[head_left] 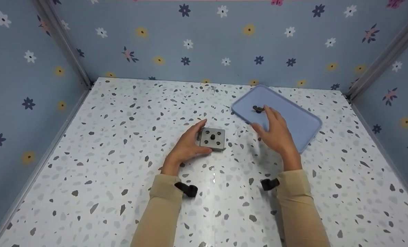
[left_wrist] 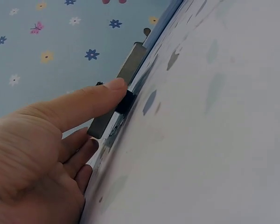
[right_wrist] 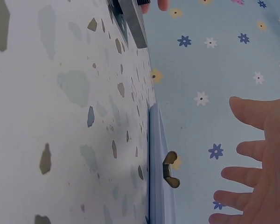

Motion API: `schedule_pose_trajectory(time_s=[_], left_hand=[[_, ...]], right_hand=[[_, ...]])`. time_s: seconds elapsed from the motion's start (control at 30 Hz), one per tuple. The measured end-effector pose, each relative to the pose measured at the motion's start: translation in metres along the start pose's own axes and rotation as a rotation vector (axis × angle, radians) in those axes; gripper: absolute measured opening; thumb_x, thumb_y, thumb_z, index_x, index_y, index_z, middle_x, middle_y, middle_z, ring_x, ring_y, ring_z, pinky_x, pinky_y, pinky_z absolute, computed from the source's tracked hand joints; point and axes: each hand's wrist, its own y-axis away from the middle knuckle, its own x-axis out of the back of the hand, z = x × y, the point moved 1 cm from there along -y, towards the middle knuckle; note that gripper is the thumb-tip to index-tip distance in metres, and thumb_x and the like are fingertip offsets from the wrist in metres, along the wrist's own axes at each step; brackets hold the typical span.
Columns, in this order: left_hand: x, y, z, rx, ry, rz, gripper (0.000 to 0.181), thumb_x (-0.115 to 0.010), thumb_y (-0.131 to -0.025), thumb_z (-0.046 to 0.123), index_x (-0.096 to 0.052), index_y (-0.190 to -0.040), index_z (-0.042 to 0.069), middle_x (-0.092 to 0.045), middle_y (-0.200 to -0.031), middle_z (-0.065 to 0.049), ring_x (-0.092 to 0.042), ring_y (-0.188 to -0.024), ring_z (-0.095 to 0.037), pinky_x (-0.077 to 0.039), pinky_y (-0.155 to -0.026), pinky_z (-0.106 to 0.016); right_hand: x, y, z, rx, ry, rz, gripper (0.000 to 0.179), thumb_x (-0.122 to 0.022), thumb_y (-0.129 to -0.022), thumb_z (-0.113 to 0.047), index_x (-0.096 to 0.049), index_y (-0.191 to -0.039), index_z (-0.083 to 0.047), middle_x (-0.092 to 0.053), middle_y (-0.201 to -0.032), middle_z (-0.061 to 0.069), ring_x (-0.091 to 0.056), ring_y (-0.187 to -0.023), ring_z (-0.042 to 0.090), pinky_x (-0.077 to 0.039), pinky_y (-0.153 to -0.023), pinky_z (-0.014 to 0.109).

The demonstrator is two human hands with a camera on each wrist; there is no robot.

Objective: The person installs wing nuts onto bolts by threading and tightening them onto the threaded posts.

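A square grey metal plate (head_left: 212, 138) has several holes and a dark threaded stud at its centre. My left hand (head_left: 187, 144) holds it from the left, thumb at the near edge and fingers along the far left side. In the left wrist view, a black piece (left_wrist: 125, 102) shows under the plate. A dark brassy wing nut (right_wrist: 170, 170) sits on the blue tray (head_left: 298, 127). Over the tray's near left part, my right hand (head_left: 276, 133) is spread with nothing in it. Its fingertips overlap the wing nut's edge in the head view but are apart from it in the right wrist view.
The speckled white table (head_left: 121, 178) is bounded by flowered blue panels (head_left: 204, 41) at the back and both sides. The tray lies askew near the back right. Black wrist cameras (head_left: 187, 189) sit on both beige sleeves (head_left: 298, 206).
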Motion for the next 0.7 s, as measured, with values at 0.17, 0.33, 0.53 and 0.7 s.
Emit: schedule_pose_trajectory(time_s=[0.17,0.33,0.53,0.7], left_hand=[[-0.0009,-0.0009,0.0001,0.0,-0.038,-0.001,0.11,-0.092,-0.075,0.003,-0.035,-0.167,0.019,-0.039,-0.169,-0.003,-0.032,-0.157,-0.025,-0.02,-0.132,-0.042],[-0.0011,-0.0014,0.0011,0.003,-0.09,-0.003,0.104,-0.092,-0.077,0.008,-0.037,-0.166,0.017,-0.04,-0.168,-0.007,-0.034,-0.156,-0.027,-0.021,-0.131,-0.042],[-0.0001,-0.001,0.0031,0.011,-0.113,-0.005,0.1,-0.091,-0.077,0.011,-0.041,-0.164,0.012,-0.042,-0.166,-0.008,-0.041,-0.149,-0.029,-0.027,-0.129,-0.043],[0.0013,-0.0011,0.0017,0.029,-0.129,-0.001,0.1,-0.092,-0.077,0.014,-0.042,-0.163,0.012,-0.043,-0.165,-0.009,-0.043,-0.148,-0.029,-0.028,-0.129,-0.044]], right_hand=[[0.0005,-0.0003,0.0008,-0.012,-0.008,-0.008,0.086,-0.058,-0.106,-0.052,-0.015,-0.172,-0.016,-0.016,-0.175,0.023,-0.016,-0.16,0.046,-0.019,-0.126,0.07],[0.0015,0.0001,0.0021,-0.027,-0.012,-0.015,0.087,-0.057,-0.106,-0.054,-0.013,-0.172,-0.019,-0.014,-0.176,0.021,-0.016,-0.16,0.046,-0.018,-0.125,0.072],[0.0016,0.0,0.003,0.006,-0.017,-0.009,0.084,-0.057,-0.108,-0.049,-0.017,-0.171,-0.013,-0.018,-0.174,0.023,-0.017,-0.16,0.046,-0.021,-0.126,0.07],[0.0014,-0.0008,0.0026,0.021,-0.014,-0.005,0.081,-0.057,-0.108,-0.046,-0.019,-0.171,-0.011,-0.019,-0.174,0.023,-0.018,-0.16,0.046,-0.021,-0.126,0.069]])
